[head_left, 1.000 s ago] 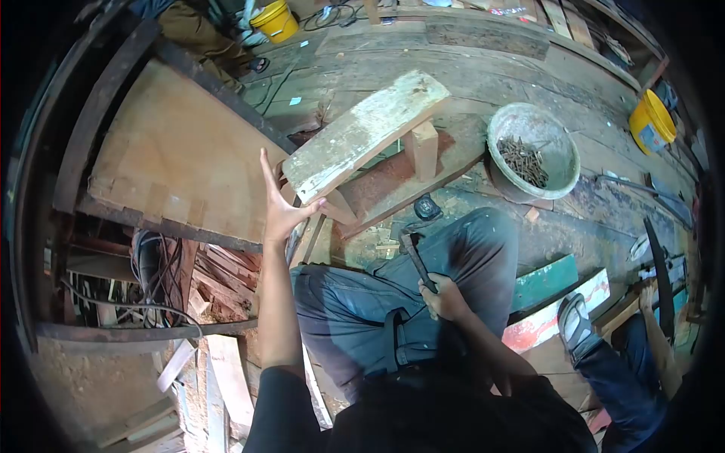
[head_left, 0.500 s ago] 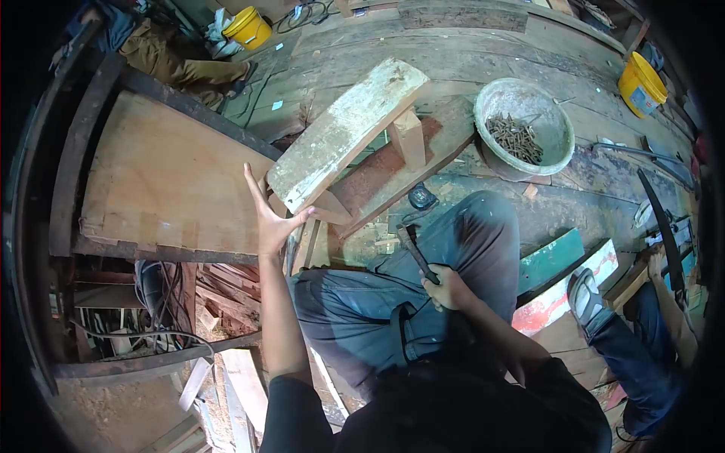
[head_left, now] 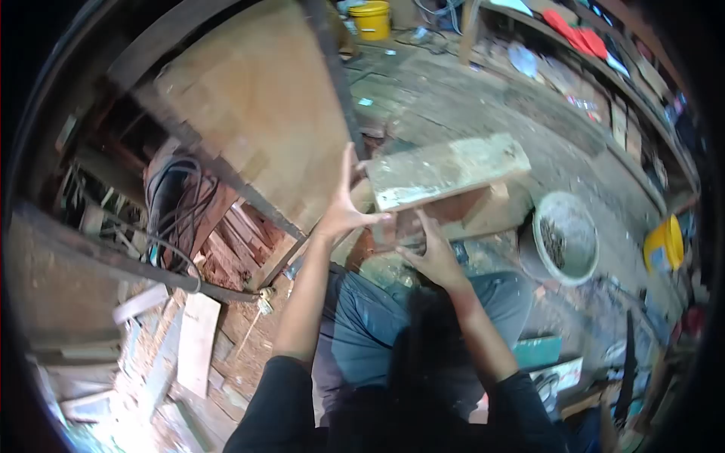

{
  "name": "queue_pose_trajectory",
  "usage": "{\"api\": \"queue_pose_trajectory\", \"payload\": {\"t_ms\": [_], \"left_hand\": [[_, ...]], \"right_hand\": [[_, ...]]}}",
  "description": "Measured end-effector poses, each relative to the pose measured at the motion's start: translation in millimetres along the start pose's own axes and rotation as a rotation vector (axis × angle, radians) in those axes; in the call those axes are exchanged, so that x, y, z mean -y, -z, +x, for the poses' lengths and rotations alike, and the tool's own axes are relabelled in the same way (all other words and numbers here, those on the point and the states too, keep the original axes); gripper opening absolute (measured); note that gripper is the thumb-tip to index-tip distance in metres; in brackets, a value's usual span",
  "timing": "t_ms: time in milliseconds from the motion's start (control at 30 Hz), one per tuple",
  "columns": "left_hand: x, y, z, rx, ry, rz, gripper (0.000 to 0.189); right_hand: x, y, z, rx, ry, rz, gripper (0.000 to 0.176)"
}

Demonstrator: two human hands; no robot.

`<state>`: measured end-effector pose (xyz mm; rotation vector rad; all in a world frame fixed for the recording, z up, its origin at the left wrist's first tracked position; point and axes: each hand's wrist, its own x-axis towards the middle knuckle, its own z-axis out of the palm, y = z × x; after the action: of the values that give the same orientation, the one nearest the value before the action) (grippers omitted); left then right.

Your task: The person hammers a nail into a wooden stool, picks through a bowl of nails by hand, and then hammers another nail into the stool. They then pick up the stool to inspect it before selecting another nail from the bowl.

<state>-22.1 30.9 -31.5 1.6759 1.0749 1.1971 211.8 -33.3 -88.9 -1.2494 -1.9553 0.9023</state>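
A small bench-like wooden piece has a worn, white-stained top board (head_left: pixel 453 170), with a short wooden block and a reddish lower board (head_left: pixel 453 211) beneath it. At the board's near left end is my left hand (head_left: pixel 343 211), thumb and fingers spread around the corner; firm contact cannot be made out. My right hand (head_left: pixel 438 257) reaches up under the front edge with its fingers apart, close to the short support. Motion blurs this area. No hammer shows in either hand.
A bucket of nails (head_left: pixel 566 238) stands to the right, with a yellow bucket (head_left: pixel 664 245) beyond it. On the left are a framed plywood panel (head_left: pixel 257 106), coiled cables (head_left: pixel 177 196) and wood offcuts (head_left: pixel 198 343). A cluttered shelf (head_left: pixel 574 113) runs along the upper right.
The view has swung, and the bench-like piece appears further right and lower. My right hand has left the hammer and risen to the piece. My left hand stays at the board's end.
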Motion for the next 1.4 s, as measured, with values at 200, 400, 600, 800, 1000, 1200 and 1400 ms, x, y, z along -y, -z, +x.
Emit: {"api": "queue_pose_trajectory", "payload": {"t_ms": [200, 400, 600, 800, 1000, 1200, 1400], "left_hand": [[-8.7, 5.6, 1.8, -0.004, -0.121, 0.076, 0.147], [-2.3, 9.0, 4.5, 0.07, -0.103, 0.138, 0.147], [1.8, 6.3, 4.9, 0.041, -0.124, 0.172, 0.146], [-1.4, 9.0, 6.6, 0.063, -0.131, 0.242, 0.146], [-2.5, 9.7, 8.9, 0.069, -0.133, 0.273, 0.143], [1.1, 6.4, 8.7, 0.066, -0.078, 0.186, 0.146], [0.2, 3.8, 4.9, 0.064, -0.035, 0.101, 0.145]], "right_hand": [[-17.0, -60.1, 64.0, -0.24, 0.041, 0.219, 0.051], [5.1, -59.3, 64.8, -0.211, -0.16, 0.177, 0.029], [-11.1, -54.7, 66.8, -0.139, -0.109, 0.086, 0.031], [-1.3, -49.1, 66.4, -0.094, -0.102, 0.205, 0.032], [-7.4, -47.8, 68.0, -0.052, -0.096, 0.212, 0.023], [-38.7, -61.8, 71.3, -0.031, -0.153, 0.136, 0.019], [-23.9, -72.1, 71.2, -0.185, -0.049, 0.263, 0.024]]}}
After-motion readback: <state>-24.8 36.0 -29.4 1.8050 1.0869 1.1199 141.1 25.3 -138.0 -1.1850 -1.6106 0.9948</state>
